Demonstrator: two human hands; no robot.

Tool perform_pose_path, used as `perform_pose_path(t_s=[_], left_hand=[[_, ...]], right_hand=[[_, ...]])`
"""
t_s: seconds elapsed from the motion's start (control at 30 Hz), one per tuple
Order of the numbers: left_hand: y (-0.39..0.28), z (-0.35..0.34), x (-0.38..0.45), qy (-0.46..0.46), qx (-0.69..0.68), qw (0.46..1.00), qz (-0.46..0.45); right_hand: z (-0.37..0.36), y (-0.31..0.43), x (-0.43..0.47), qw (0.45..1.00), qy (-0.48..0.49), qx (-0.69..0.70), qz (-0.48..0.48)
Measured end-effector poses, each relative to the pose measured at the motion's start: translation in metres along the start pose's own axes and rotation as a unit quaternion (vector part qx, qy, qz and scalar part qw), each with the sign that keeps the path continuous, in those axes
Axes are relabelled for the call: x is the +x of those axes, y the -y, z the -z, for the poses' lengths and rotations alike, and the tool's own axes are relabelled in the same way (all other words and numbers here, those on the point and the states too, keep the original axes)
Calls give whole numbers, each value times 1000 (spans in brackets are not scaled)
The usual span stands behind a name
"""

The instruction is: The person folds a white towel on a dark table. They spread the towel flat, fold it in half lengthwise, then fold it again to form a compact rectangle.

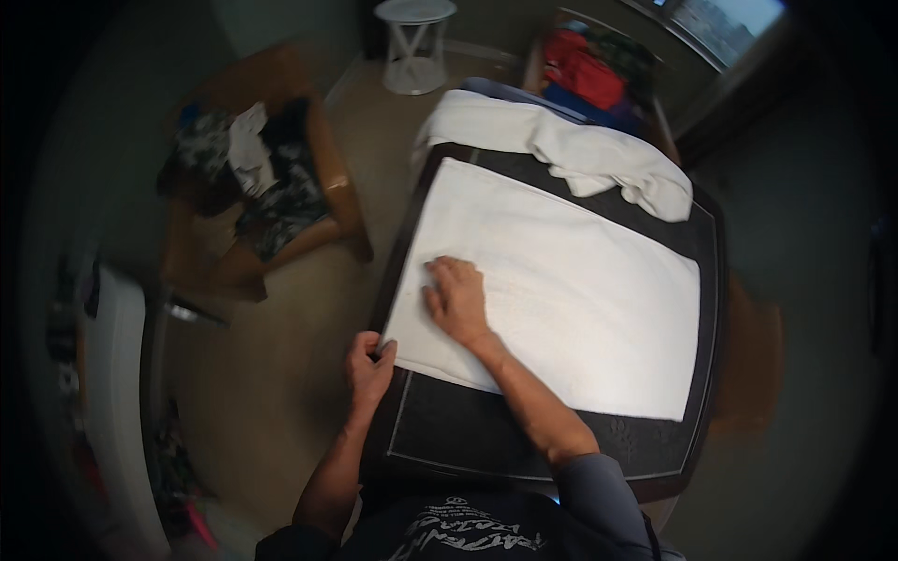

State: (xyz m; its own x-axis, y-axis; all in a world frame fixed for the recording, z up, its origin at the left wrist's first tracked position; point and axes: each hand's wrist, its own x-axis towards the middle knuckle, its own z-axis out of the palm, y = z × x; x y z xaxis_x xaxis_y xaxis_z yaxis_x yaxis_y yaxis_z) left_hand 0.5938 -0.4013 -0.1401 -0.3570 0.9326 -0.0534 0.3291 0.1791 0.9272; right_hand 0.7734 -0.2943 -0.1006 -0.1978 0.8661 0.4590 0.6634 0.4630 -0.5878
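A white cloth, seemingly a towel (561, 301), lies spread nearly flat over the dark table (463, 428). My left hand (370, 368) pinches its near left corner between thumb and fingers at the table's left edge. On the left part of the cloth rests my right hand (457, 298), fingers slightly bent and apart, holding nothing. Faint creases run across the cloth's middle. A second white cloth (554, 133) lies bunched along the far edge of the table.
Left of the table, a wooden armchair (337, 182) holds patterned garments (280, 210). A small white round side table (415, 10) stands by the far wall. Behind the table is a pile of red and dark clothes (586, 70). A wooden seat (754, 357) shows at right.
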Motion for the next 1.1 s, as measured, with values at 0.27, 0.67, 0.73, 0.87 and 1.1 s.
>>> perform_pose_path(t_s=[0.27,0.67,0.73,0.87,1.1], left_hand=[[-12,6,10,103,-109,981,121],[-181,-82,-26,120,-53,979,-155],[-215,-120,-36,144,0,967,-209],[-284,-212,-84,213,59,930,-295],[-301,-372,-235,437,63,790,-425]], right_hand=[[7,31,-83,999,2,27,-25],[101,56,-103,950,-104,215,-202],[121,34,-102,928,-182,227,-234],[207,-9,-122,858,-283,286,-320],[315,-87,-246,689,-513,356,-369]])
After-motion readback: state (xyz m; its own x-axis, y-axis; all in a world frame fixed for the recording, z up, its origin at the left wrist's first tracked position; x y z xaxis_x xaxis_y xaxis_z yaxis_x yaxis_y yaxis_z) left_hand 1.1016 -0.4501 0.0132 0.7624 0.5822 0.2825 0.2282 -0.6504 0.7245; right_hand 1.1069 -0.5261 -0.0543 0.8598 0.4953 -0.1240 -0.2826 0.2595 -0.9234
